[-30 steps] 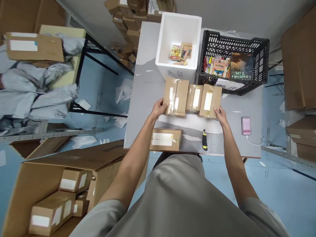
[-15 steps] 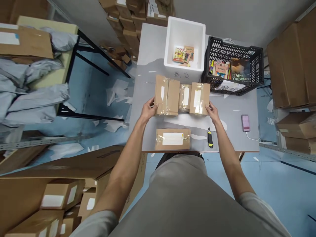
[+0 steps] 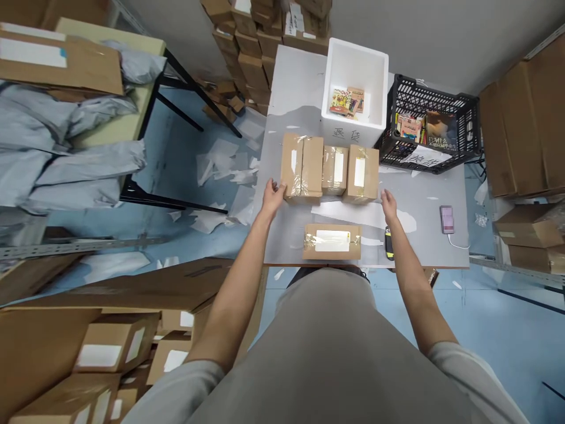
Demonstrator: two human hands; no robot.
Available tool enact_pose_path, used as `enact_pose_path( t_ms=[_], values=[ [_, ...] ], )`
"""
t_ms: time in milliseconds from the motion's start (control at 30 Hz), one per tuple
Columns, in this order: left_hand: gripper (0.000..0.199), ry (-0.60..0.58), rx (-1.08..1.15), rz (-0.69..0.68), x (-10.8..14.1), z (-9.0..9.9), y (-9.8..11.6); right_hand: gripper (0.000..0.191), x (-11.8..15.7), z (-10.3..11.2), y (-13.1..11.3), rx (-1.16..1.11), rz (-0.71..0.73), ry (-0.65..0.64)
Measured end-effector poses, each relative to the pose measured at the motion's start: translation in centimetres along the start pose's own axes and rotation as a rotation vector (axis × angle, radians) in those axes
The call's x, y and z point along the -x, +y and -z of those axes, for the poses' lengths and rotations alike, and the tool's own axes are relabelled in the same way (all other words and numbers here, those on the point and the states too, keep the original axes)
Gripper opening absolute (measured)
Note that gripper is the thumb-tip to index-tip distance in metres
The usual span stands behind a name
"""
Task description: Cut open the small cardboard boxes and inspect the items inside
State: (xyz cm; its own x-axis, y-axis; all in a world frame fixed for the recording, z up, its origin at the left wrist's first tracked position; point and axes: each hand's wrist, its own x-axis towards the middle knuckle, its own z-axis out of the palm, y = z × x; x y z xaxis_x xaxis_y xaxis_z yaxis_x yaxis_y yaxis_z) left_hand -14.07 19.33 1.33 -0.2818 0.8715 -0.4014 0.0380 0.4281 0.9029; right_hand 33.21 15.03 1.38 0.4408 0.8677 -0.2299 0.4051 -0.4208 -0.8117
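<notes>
Three taped cardboard parcels stand in a row on the grey table (image 3: 424,235): a wide left parcel (image 3: 302,167), a smaller middle parcel (image 3: 335,170) and a right parcel (image 3: 362,173). My left hand (image 3: 272,196) is open, its fingers just touching the left parcel's near corner. My right hand (image 3: 388,204) is open and a little clear of the right parcel. A fourth parcel with a white label (image 3: 332,241) lies flat at the table's near edge between my arms.
A white foam box (image 3: 355,121) and a black crate (image 3: 435,156) holding books stand behind the row. A utility knife (image 3: 389,246) and a phone (image 3: 447,219) lie to the right. An open carton of parcels (image 3: 88,365) sits on the floor at left.
Both hands gripped the ends of the parcel row and set it back against the foam box. They have now let go and drawn back. The camera view shifted.
</notes>
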Motion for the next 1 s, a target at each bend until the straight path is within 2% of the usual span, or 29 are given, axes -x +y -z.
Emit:
enact_pose_path(
  t_ms=[100,200,267,333,400,533,767,867,1000],
  values=[
    [0.092,0.043,-0.051,0.026,5.5,0.4,-3.3,0.085,4.4,3.4,3.1,0.165,-0.136,0.128],
    [0.092,-0.045,-0.049,0.087,11.3,0.1,-6.9,0.068,8.9,6.0,5.9,0.299,-0.256,0.195],
    [0.097,-0.086,-0.034,0.095,14.3,-0.5,-8.6,0.054,10.9,6.9,7.2,0.379,-0.316,0.195],
    [0.103,-0.102,-0.027,0.080,16.3,-1.3,-9.6,0.044,11.9,7.1,8.1,0.452,-0.351,0.167],
    [0.107,-0.103,-0.023,0.069,17.4,-2.1,-10.0,0.037,12.0,6.9,8.5,0.517,-0.360,0.124],
    [0.108,-0.100,-0.004,0.077,18.1,-3.2,-10.2,0.031,11.4,6.6,9.2,0.622,-0.339,0.027],
    [0.118,-0.124,-0.036,0.081,19.5,-5.7,-11.0,0.031,10.4,7.4,9.1,0.692,-0.306,-0.133],
    [0.122,-0.155,-0.055,0.053,20.7,-6.4,-11.0,0.035,9.8,7.6,8.1,0.547,-0.214,-0.167],
    [0.119,-0.212,-0.130,-0.140,21.6,-5.7,-9.9,0.040,8.7,8.2,5.0,0.183,-0.103,-0.262]
  ],
)
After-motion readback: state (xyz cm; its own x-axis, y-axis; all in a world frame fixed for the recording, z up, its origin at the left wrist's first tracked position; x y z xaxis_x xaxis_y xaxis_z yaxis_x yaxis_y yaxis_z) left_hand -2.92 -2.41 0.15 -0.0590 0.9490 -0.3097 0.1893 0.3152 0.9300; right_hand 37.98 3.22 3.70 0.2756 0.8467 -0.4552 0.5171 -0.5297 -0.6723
